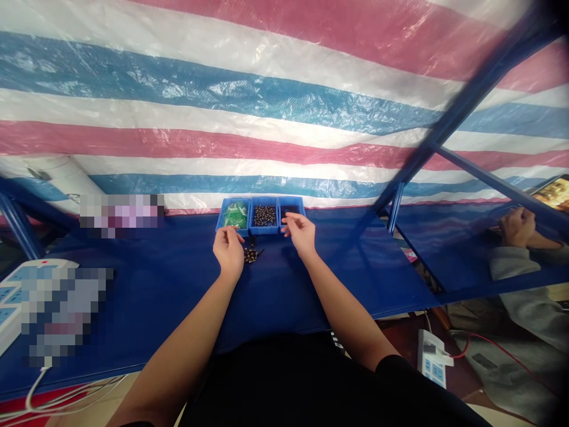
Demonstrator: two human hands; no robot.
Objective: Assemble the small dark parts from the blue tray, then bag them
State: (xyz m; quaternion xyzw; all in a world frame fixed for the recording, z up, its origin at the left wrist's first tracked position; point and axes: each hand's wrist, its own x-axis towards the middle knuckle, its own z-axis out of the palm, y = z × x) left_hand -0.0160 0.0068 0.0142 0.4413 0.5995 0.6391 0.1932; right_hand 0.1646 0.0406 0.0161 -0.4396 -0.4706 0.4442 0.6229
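My left hand is closed in a pinch at the front edge of the left blue bin, which holds green pieces. Whatever sits between its fingertips is too small to make out. A small pile of dark and brass-coloured parts lies on the table just right of that hand. My right hand is at the front of the right blue bin, fingers curled together, and anything in them is hidden. Dark contents show dimly in that bin. Between the hands, the middle blue bin contains many small metallic and black parts.
The bins stand on a blue table against a striped plastic sheet. A white power strip lies at left, near blurred-out items. Blue frame posts rise at right. Beyond them are another person's hands.
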